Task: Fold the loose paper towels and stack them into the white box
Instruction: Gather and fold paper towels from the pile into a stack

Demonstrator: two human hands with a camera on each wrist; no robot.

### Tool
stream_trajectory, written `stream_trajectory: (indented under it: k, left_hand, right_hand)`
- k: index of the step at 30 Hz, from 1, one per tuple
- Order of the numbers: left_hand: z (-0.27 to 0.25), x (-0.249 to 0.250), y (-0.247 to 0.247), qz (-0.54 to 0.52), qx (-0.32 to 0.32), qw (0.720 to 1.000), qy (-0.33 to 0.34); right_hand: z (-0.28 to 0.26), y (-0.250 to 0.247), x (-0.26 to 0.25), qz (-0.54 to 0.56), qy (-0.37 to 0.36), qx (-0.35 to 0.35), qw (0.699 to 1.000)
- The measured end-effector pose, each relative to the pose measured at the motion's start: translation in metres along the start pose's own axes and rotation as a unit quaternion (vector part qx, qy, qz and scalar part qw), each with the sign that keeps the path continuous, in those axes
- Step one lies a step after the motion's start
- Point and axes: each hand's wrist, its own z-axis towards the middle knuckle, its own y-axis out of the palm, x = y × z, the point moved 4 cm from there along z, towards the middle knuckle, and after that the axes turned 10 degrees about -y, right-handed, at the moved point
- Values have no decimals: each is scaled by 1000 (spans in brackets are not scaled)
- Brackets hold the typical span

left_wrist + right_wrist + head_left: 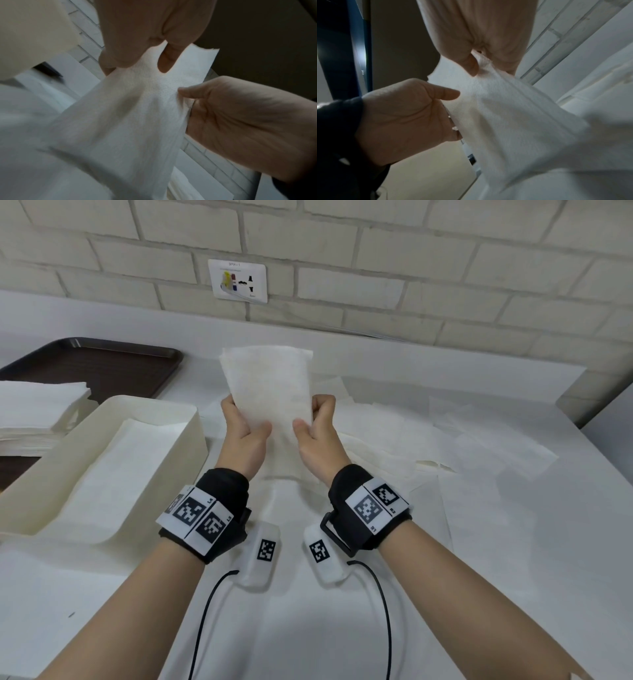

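hands are both holding one paper towel [270, 392] up above the counter [513, 542], near its middle. left hand [241, 436] is pinching the towel's left edge, thumb on the near face and fingers curling behind it; right hand [317, 433] is doing the same on the right edge. left wrist view is showing the left hand [145, 29] with thumb pressing onto the sheet [128, 115] and the right hand [240, 121] gripping the opposite side. right wrist view is showing the right hand [484, 33] clamping a bunched bit of the towel [513, 115] between thumb and fingers, with the left hand [406, 119] pinching its own edge. towel's lower end is hanging down toward the loose paper towels [428, 440] that are lying spread on the counter to the right. white box [171, 446] is sitting just left of the hands with flat towels lying inside. stack of towels [37, 412] is sitting further left, partly over a dark tray [102, 364]. wall socket [238, 280] is sitting on the brick wall behind.
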Motion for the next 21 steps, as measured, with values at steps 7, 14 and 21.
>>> stream_trajectory:
  k: [7,14,21]
  left_hand:
    - [6,-14,-4,5,11,998,-59]
    - [13,17,-25,129,86,983,93]
    - [20,-23,-17,140,-7,982,-124]
  right_hand:
    - [5,-9,-2,-86,-7,-11,996]
    - [25,-36,-31,-286,-67,-55,954]
    - [23,-26,-38,-486,-97,-179,850]
